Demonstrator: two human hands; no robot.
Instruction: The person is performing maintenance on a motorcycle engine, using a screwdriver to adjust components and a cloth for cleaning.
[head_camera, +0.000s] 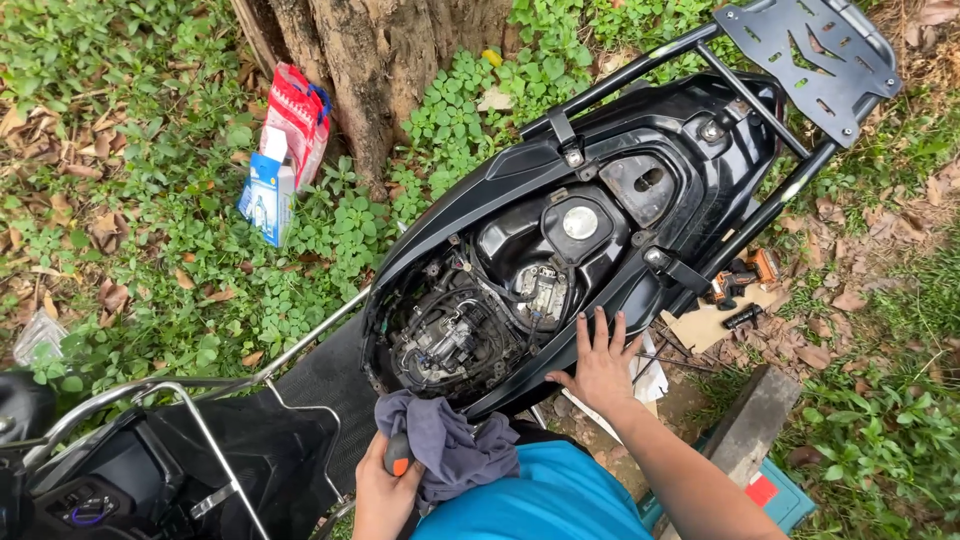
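Note:
A black scooter body (520, 180) lies below me with its seat off, and the engine bay (450, 335) with wires and hoses is exposed. My right hand (600, 365) rests flat, fingers spread, on the scooter's black side panel near the bay. My left hand (385, 490) grips a tool with an orange and black handle (398, 457) close to my body. A grey rag (450, 440) drapes beside and partly over that hand. The tool's tip is hidden under the rag.
A black rear carrier rack (810, 45) sticks out at top right. A tree trunk (385, 70) stands behind, with a red bag (300, 115) and a blue box (268, 195) at its foot. Small parts lie on cardboard (710, 320) to the right. A green toolbox (775, 495) is lower right.

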